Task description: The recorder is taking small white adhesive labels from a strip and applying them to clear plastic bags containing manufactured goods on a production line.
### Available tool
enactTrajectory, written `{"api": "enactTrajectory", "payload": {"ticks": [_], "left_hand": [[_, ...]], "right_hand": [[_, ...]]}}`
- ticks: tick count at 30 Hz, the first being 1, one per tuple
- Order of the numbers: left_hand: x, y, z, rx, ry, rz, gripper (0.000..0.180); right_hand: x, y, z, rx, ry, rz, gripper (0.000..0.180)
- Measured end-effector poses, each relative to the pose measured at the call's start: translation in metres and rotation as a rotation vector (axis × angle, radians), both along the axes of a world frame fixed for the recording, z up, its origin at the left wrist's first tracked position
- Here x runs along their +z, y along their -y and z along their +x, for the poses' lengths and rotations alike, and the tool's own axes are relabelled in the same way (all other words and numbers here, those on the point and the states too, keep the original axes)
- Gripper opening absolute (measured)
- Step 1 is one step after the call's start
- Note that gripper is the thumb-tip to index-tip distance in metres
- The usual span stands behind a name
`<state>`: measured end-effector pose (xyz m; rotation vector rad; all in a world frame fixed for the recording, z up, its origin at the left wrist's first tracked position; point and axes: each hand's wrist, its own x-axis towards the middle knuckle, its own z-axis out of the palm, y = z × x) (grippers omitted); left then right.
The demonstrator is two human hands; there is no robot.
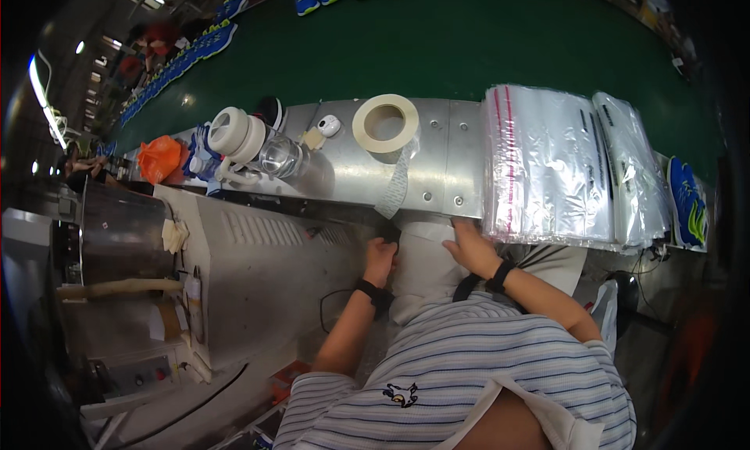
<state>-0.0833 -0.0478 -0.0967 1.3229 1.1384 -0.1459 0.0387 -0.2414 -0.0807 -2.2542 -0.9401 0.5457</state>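
My left hand (380, 258) is curled closed beside my pale-trousered leg (426, 266), close under the metal table edge. A dark shape lies just by its fingertips, and whatever is inside the fingers is hidden. On the other side of that leg rests my right hand (473, 251), thumb apart from the fingers, with nothing visible in it. Both wrists wear black bands. Above my hands, a roll of pale tape (362, 126) lies on the metal ledge (445, 165), its loose end hanging toward the edge. Right of it is a stack of clear plastic bags (547, 169).
A second bag pile (629, 169) and a blue shoe (686, 204) lie at the right. Left on the ledge are a white-lidded bottle (238, 133), a glass jar (280, 155) and an orange bag (158, 159). A grey machine (258, 270) stands left; blue shoes ride a green belt (437, 44).
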Motion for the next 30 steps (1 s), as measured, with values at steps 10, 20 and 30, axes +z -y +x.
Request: {"api": "enactTrajectory", "payload": {"ticks": [10, 20, 30], "left_hand": [[-0.09, -0.089, 0.027, -0.525, 0.255, 1.024, 0.039], [0.135, 0.012, 0.019, -0.416, 0.492, -0.316, 0.018], [0.206, 0.005, 0.05, -0.06, 0.721, -0.196, 0.017]], "right_hand": [[0.024, 0.032, 0.003, 0.053, -0.143, 0.016, 0.025], [0.129, 0.035, -0.002, 0.318, -0.467, 0.251, 0.034], [0.043, -0.028, -0.015, 0.445, 0.354, 0.235, 0.042]]}}
